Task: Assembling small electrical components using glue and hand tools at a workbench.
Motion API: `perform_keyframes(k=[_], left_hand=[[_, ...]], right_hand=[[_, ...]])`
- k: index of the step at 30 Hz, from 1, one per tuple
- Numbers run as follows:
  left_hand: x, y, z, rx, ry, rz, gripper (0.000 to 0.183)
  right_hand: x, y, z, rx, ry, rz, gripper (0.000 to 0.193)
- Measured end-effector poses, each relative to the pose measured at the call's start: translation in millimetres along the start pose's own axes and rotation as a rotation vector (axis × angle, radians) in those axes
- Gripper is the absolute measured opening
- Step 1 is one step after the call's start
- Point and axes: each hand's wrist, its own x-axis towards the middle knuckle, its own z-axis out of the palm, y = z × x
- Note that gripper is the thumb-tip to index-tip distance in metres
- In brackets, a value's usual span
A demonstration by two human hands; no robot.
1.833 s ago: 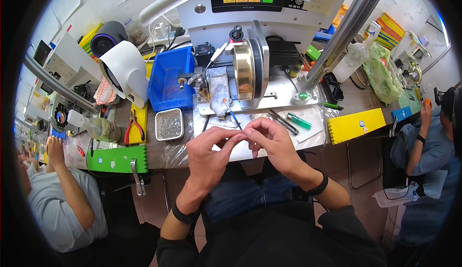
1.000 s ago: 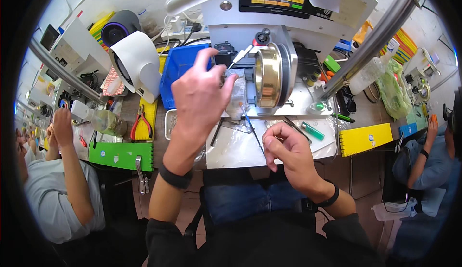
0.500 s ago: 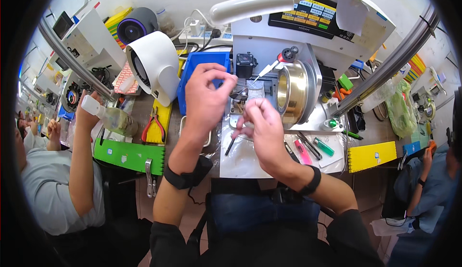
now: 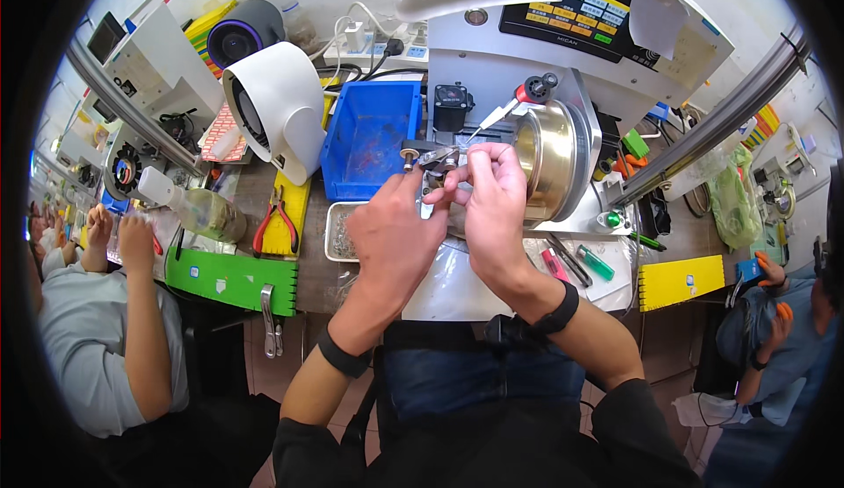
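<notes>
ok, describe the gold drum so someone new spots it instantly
Start at the big white machine with the screen, top of view. Below the screen, just right of the right hand, the gold drum sits with its open end facing left. Unlike the rectangular blue tray further left, it is round, shiny and gold.

Left hand (image 4: 402, 229) and right hand (image 4: 497, 215) are close together left of the wheel (image 4: 543, 163), the bin (image 4: 369, 141) farther left.

Brassy gold wheel (image 4: 552, 161), blue bin (image 4: 374, 132), green board (image 4: 230, 282), yellow board (image 4: 670, 287), red-handled pliers (image 4: 260, 235), black wristbands (image 4: 342, 353)
</notes>
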Motion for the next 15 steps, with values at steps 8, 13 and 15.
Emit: perform_keyframes(k=[8,13,15], left_hand=[[5.4,1.5,9.7,0.037,-0.028,-0.008,0.021],[8.4,5.1,6.5,0.044,-0.069,-0.047,0.017],[9.3,6.8,5.9,0.068,-0.076,-0.083,0.016]], right_hand=[[7.5,5.1,-1.4,-0.014,-0.005,-0.045,0.015],[9.7,4.6,-1.7,0.016,-0.015,-0.017,0.016],[10.9,3.9,-3.3,0.017,-0.018,-0.002,0.016]])
